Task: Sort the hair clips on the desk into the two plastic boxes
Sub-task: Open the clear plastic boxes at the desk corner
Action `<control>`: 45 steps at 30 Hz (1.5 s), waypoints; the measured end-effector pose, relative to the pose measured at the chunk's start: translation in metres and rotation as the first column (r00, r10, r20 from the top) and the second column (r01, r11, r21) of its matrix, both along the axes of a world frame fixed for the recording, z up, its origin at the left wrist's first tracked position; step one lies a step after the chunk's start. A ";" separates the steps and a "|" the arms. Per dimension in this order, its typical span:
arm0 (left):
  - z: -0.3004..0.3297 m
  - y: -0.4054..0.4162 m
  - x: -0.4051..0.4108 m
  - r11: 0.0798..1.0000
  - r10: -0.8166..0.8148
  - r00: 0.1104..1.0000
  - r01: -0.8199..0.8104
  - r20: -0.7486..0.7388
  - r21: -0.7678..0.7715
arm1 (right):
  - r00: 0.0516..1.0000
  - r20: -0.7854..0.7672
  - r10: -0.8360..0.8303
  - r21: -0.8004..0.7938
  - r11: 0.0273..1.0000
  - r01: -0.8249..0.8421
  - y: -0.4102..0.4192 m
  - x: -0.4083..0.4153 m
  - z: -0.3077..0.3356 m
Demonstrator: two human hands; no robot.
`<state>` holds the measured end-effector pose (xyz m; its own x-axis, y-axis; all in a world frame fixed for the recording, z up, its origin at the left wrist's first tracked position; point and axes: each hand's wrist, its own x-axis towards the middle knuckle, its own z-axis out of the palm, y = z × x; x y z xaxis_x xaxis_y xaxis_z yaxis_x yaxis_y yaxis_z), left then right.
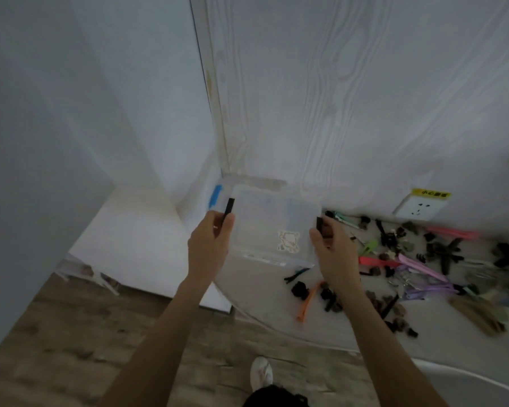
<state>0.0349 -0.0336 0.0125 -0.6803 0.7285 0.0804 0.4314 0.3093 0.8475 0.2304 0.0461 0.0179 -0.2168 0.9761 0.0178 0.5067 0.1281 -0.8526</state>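
2 hands (pixel 209 239), 1 plastic box (pixel 274 227)

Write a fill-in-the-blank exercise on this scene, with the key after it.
1. Each hand grips a ____ latch on the clear box.
2. The hair clips lie to the ____ of the box.
3. The sticker is on the box's ____.
4. The left hand and right hand are at ____ ends of the box.

Key: black; right; lid; opposite

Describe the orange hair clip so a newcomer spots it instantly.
Start at the clear plastic box in the desk's left corner. Move toward the desk's near edge, beside the right hand's forearm. The orange hair clip lies there, long, thin and curved, the only orange one among dark clips.
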 end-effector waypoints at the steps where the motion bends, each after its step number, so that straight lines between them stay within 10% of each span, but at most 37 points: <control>1: -0.006 -0.007 0.004 0.999 -0.026 0.995 0.024 -0.095 -0.024 | 1.000 0.001 0.015 -0.017 1.000 -0.015 -0.006 0.004 -0.005; 6: -0.032 -0.037 0.009 0.993 -0.036 0.935 -0.005 -0.354 -0.114 | 0.999 0.032 0.040 -0.147 0.988 -0.035 -0.034 0.014 -0.039; 14: -0.077 -0.075 0.000 0.965 -0.013 0.997 -0.008 -0.079 -0.261 | 0.946 0.032 0.324 -0.314 0.901 -0.298 -0.049 0.014 -0.071; 20: -0.094 -0.070 -0.012 0.952 0.028 0.965 0.053 0.259 -0.300 | 0.500 0.655 0.567 -0.155 0.748 -0.645 -0.038 -0.006 -0.081; 23: -0.096 -0.068 -0.018 0.947 -0.018 0.965 0.100 0.261 -0.304 | 0.399 0.685 0.610 -0.221 0.695 -0.684 -0.023 -0.020 -0.082; 34: -0.109 -0.058 -0.030 0.952 0.115 0.876 0.037 0.469 -0.303 | 0.718 0.190 0.670 -0.339 0.731 -0.592 -0.005 -0.012 -0.069; 40: -0.106 -0.051 -0.021 0.970 0.122 0.767 0.042 0.629 -0.240 | 0.705 0.187 0.684 -0.299 0.723 -0.623 -0.004 -0.013 -0.051; 45: -0.110 -0.054 -0.020 0.913 -0.020 0.898 0.196 0.440 -0.358 | 0.724 0.179 0.666 -0.327 0.734 -0.595 0.004 -0.003 -0.043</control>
